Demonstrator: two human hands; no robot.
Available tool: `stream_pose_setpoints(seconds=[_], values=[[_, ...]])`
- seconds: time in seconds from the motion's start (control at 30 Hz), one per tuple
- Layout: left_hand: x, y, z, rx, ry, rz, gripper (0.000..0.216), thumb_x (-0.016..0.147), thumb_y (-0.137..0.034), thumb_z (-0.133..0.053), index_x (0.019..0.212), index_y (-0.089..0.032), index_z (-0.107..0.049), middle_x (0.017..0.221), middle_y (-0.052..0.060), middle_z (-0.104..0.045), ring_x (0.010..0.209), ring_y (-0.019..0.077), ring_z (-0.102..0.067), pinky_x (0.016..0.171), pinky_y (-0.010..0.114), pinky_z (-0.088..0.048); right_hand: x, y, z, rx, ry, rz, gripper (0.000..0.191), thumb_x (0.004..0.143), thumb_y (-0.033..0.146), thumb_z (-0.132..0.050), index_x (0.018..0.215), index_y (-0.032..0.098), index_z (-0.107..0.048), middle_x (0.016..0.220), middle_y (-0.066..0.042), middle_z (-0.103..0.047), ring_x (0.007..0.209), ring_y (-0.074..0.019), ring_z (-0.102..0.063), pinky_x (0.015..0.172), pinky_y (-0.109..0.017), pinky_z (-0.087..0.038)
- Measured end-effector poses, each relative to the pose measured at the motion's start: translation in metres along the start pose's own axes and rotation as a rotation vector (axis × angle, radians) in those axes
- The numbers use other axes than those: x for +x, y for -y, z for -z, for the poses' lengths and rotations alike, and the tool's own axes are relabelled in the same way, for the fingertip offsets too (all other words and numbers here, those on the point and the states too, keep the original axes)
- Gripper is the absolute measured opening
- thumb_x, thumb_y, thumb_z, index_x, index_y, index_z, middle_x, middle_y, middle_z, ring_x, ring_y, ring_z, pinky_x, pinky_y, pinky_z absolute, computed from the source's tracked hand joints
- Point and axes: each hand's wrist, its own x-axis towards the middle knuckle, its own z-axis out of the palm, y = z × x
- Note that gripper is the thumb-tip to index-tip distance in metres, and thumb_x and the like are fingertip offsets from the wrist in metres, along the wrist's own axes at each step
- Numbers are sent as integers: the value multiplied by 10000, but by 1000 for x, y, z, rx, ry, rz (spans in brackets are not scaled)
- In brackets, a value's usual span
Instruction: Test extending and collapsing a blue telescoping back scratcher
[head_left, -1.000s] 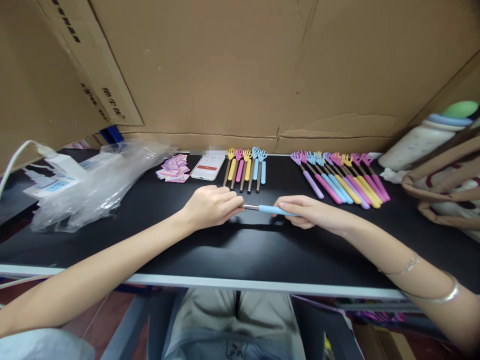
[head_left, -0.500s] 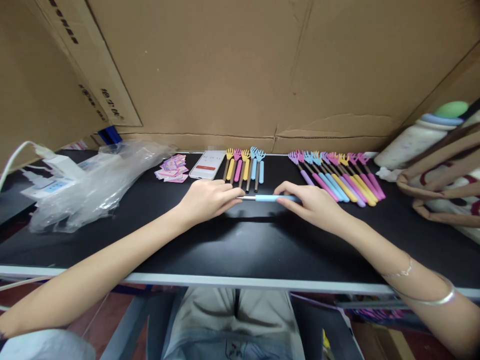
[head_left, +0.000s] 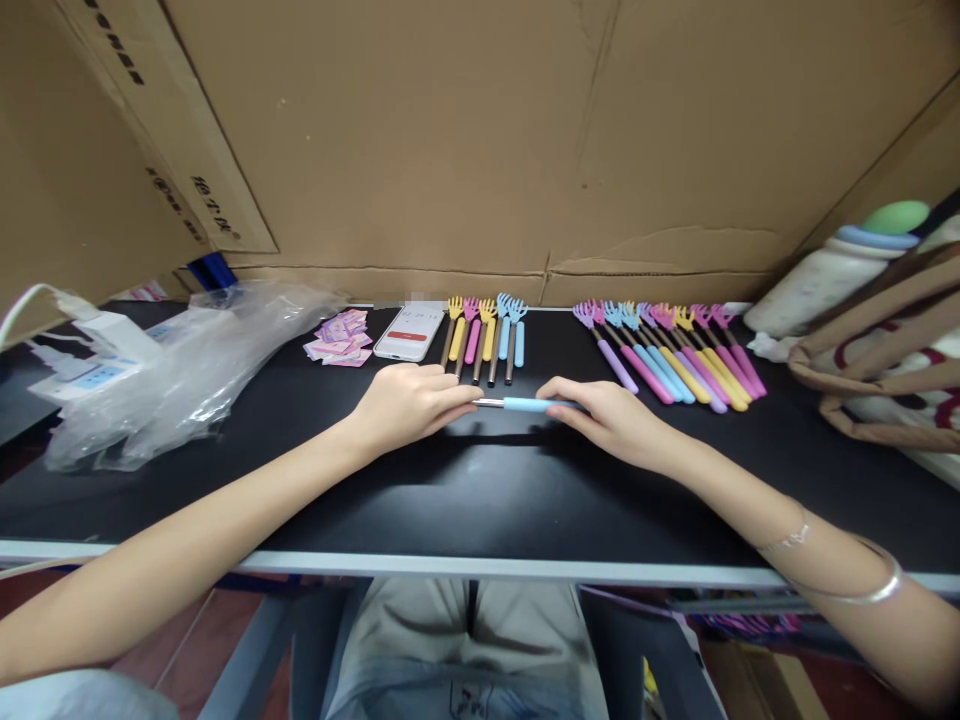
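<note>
A back scratcher with a light blue handle point(head_left: 523, 405) and a silver rod lies level between my hands, just above the black table. My left hand point(head_left: 409, 405) is closed on the rod end, and its fingers hide whatever is at that tip. The fingers of my right hand point(head_left: 596, 415) pinch the far end of the blue handle. Behind my left hand lie several back scratcher heads on rods point(head_left: 491, 345) with separate yellow, pink and blue handles beside them. To the right, a row of assembled back scratchers point(head_left: 675, 360) in purple, pink, blue and yellow lies side by side.
A phone point(head_left: 409, 332) showing a timer lies at the back, beside a pile of pink printed cards point(head_left: 339, 340). Clear plastic bags point(head_left: 187, 370) and a white power strip point(head_left: 90, 370) are on the left. A bottle point(head_left: 832, 275) and a brown-handled bag point(head_left: 885, 370) stand right. Cardboard point(head_left: 412, 140) walls the back.
Both hands and the back scratcher have shifted slightly left and down in the view, along with a small camera move. The right hand has slid a little on the handle, if at all.
</note>
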Motion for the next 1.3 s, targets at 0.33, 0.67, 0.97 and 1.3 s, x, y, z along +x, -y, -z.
stream_pose_setpoints(seconds=[0.33, 0.67, 0.97, 1.3], values=[[-1, -6, -1, 6, -55, -27, 229, 953, -335, -516, 883, -231, -707, 569, -45, -587, 548, 90, -535, 511, 254, -311, 1, 7, 4, 181, 104, -1, 360, 956, 445, -407, 964, 157, -621, 746, -19, -607, 622, -130, -499, 637, -248, -361], [-1, -9, 2, 77, -117, -114, 205, 945, -344, -537, 883, -220, -687, 555, -51, -561, 527, 76, -497, 499, 255, -295, 1, 8, 5, 555, 319, -150, 445, 918, 562, -446, 881, 137, -572, 647, 31, -453, 546, -82, -366, 498, -220, -300], [5, -10, 5, 104, -161, -121, 164, 919, -342, -582, 866, -224, -683, 533, -60, -539, 511, 79, -473, 482, 262, -268, 1, 6, 8, 653, 356, -220, 446, 894, 590, -484, 874, 149, -543, 609, 57, -402, 499, -60, -302, 447, -206, -237], [8, -10, 4, 53, -42, 17, 226, 944, -356, -516, 876, -236, -695, 592, -27, -600, 575, 107, -555, 516, 273, -272, 4, 14, 13, 175, -5, -111, 363, 915, 485, -455, 877, 165, -622, 636, 7, -549, 572, -117, -448, 583, -250, -319]])
